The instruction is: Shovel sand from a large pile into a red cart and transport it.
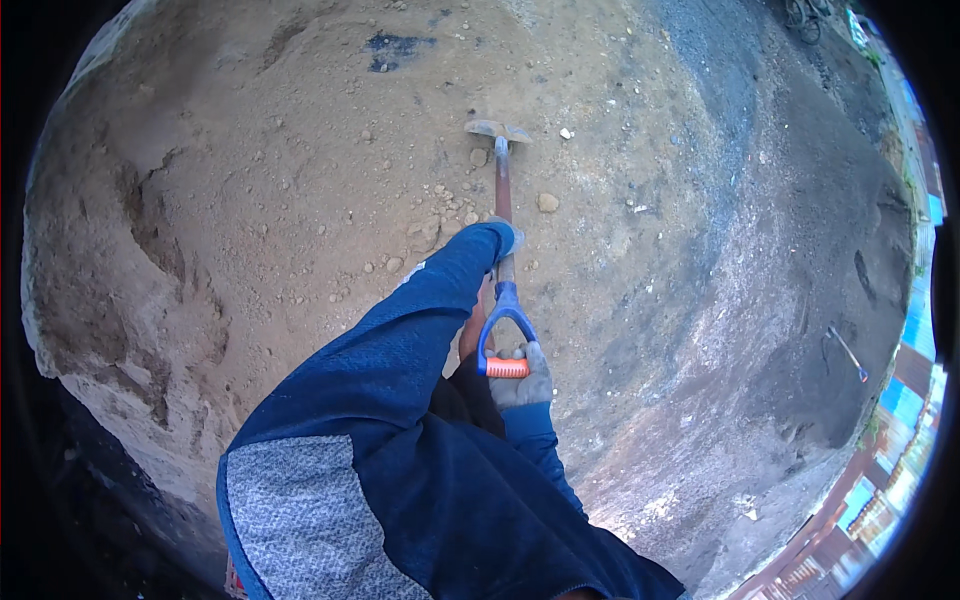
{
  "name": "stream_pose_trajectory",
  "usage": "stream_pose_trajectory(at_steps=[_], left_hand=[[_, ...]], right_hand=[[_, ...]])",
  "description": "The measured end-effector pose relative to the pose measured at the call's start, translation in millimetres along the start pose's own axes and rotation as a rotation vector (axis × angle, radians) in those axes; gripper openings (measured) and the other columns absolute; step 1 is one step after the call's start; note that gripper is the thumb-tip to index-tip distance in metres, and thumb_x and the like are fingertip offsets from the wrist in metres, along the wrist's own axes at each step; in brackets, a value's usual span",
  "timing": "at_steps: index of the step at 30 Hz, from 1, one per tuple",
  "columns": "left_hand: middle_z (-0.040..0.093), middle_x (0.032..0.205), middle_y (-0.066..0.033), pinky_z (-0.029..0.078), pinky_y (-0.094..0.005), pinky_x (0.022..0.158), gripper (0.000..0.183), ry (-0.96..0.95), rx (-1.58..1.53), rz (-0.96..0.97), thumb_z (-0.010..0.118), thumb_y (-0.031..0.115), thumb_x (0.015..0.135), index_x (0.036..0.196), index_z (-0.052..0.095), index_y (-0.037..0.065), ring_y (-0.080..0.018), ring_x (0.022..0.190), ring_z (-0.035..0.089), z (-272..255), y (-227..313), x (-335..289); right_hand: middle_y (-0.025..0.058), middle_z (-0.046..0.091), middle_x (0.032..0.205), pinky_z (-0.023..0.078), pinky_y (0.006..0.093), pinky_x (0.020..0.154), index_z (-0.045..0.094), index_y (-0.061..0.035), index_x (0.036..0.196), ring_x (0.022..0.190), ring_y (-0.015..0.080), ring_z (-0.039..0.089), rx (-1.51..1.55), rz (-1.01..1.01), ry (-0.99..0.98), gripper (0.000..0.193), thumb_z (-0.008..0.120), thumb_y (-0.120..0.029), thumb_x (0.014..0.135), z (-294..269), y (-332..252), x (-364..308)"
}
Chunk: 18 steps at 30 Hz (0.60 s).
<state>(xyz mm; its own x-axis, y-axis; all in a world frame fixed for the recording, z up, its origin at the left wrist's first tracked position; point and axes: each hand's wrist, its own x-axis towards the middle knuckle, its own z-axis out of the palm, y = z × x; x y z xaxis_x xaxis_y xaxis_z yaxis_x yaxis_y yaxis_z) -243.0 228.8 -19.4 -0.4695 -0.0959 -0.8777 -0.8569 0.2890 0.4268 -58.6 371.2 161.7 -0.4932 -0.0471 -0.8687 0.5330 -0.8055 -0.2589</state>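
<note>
A long shovel (503,190) stretches away from me across loose brown soil, its metal blade at the far end resting on or in the dirt. At the near end is a blue D-shaped handle with an orange grip. My right hand (536,378), in a pale grey glove, is closed around that grip. Farther up, my left hand (516,240) holds the shaft about midway; the dark blue sleeve hides most of it. Small clods and a tan stone (547,202) lie near the shaft.
A higher, crumbling soil bank (140,230) rises at the left. Dark grey ground slopes along the right, where a second shovel (848,352) lies. Rusty and blue metal sheets (905,400) edge the far right. A dark patch (395,48) marks the soil ahead.
</note>
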Motion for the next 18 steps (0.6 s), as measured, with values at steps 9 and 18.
stream_pose_trajectory(at_steps=[9, 18], left_hand=[[0.061, 0.081, -0.0183, 0.051, -0.0430, 0.062, 0.034, -0.012, -0.110, 0.471, 0.061, 0.023, 0.077, 0.100, 0.053, -0.002, -0.0308, 0.076, 0.061, 98, -118, -64], [0.045, 0.068, -0.0092, 0.048, -0.0435, 0.054, 0.021, -0.143, -1.630, -0.273, 0.059, 0.019, 0.077, 0.085, 0.043, 0.008, -0.0265, 0.056, 0.048, -5, -96, -134]], right_hand=[[0.0034, 0.051, 0.066, 0.044, 0.0505, 0.075, 0.053, -0.0072, 0.084, 0.064, 0.0226, 0.051, -0.192, 0.036, 0.217, 0.023, 0.062, -0.028, 0.081, -37, -52, -148], [0.0103, 0.061, 0.080, 0.047, 0.0316, 0.059, 0.060, 0.0029, 0.093, 0.064, 0.0174, 0.058, -1.492, -0.466, -0.362, 0.037, 0.052, -0.032, 0.088, 49, -143, -178]])
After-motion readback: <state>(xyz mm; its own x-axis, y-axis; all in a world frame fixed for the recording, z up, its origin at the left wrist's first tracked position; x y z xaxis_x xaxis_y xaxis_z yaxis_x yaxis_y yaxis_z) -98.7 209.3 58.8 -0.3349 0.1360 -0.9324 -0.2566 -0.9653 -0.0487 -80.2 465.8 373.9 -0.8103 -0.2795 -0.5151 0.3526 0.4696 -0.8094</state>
